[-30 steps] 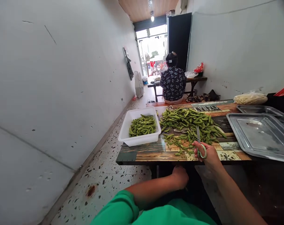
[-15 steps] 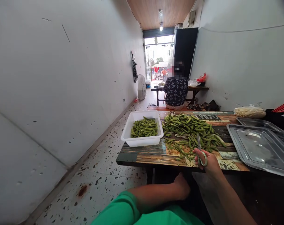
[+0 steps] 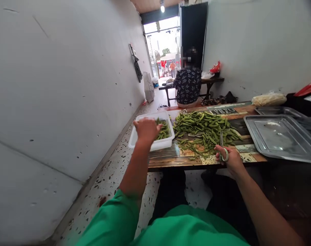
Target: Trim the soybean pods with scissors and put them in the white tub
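My left hand [image 3: 146, 130] is over the white plastic tub [image 3: 162, 145], back of the hand up, thumb and little finger spread apart. The other fingertips are hidden behind the hand, so I cannot tell whether they touch the green bean pods [image 3: 163, 131] in the tub. My right hand [image 3: 229, 158] holds scissors [image 3: 225, 155] by their pale handles, blades pointing away from me. Just beyond the blades spreads a heap of green pods [image 3: 203, 123], with small trimmings [image 3: 195, 148] scattered toward the near table edge.
The patterned wooden table [image 3: 170, 161] carries metal trays [image 3: 283, 136] on the right and a bagged pale bundle [image 3: 269, 99] behind them. Farther off, a person in a dark leaf-print top [image 3: 188, 87] sits facing away. A white wall [image 3: 93, 85] runs along the left.
My left hand has risen from beside my lap and reached forward over the tub. The right hand still holds the scissors near the heap. The view has tipped downward.
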`<state>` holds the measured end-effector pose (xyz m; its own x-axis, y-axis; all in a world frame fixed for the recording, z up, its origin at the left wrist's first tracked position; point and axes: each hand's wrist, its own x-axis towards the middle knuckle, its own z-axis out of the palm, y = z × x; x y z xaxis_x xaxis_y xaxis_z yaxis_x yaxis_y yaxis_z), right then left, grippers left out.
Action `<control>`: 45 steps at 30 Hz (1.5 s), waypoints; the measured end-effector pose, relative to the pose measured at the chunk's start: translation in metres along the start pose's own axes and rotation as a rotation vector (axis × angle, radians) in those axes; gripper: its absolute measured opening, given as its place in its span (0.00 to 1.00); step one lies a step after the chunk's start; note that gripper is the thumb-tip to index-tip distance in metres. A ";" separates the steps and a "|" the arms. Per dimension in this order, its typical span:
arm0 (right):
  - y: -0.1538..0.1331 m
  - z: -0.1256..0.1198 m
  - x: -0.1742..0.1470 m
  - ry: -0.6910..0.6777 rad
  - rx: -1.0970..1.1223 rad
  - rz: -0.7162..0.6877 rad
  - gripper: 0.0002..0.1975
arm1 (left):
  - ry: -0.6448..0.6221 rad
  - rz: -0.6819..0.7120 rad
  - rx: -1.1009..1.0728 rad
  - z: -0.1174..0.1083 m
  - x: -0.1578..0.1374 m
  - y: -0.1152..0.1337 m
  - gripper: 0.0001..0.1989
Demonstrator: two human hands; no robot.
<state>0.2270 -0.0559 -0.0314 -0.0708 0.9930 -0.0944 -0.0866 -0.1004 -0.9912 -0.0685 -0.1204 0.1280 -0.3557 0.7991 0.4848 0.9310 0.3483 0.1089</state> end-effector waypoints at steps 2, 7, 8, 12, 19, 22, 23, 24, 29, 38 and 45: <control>0.002 0.000 0.002 0.002 -0.006 -0.007 0.22 | 0.125 -0.024 -0.042 0.006 0.009 0.002 0.18; 0.006 0.006 0.004 -0.036 -0.177 0.044 0.21 | -0.159 0.428 -0.300 0.070 -0.011 0.082 0.14; 0.007 0.006 0.005 -0.038 -0.192 0.054 0.21 | -0.274 0.480 -0.301 0.088 -0.015 0.100 0.13; 0.010 0.003 0.006 -0.035 -0.201 0.065 0.21 | -0.559 0.473 -0.236 0.148 -0.017 0.137 0.12; 0.004 0.006 0.002 -0.039 -0.251 0.072 0.22 | -0.660 0.444 -0.428 0.178 0.001 0.129 0.19; 0.000 0.008 0.001 -0.025 -0.261 0.074 0.21 | -0.675 0.421 -0.446 0.178 0.000 0.129 0.16; -0.001 0.009 0.001 -0.020 -0.267 0.084 0.21 | -0.656 0.418 -0.438 0.178 -0.001 0.130 0.16; -0.001 0.009 0.003 -0.016 -0.274 0.097 0.21 | -0.638 0.417 -0.429 0.178 -0.002 0.132 0.15; 0.003 0.007 0.010 -0.015 -0.282 0.153 0.21 | -0.641 0.442 -0.389 0.175 -0.004 0.137 0.16; 0.007 0.002 0.012 -0.033 -0.310 0.145 0.21 | -0.462 0.249 -0.456 0.175 0.007 0.111 0.16; -0.002 0.002 0.008 -0.073 -0.269 0.155 0.19 | -0.384 0.217 -0.661 0.187 0.009 0.112 0.14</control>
<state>0.2251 -0.0482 -0.0305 -0.1348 0.9590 -0.2491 0.1962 -0.2206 -0.9554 0.0174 0.0173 -0.0176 -0.0523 0.9708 0.2340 0.7955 -0.1012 0.5974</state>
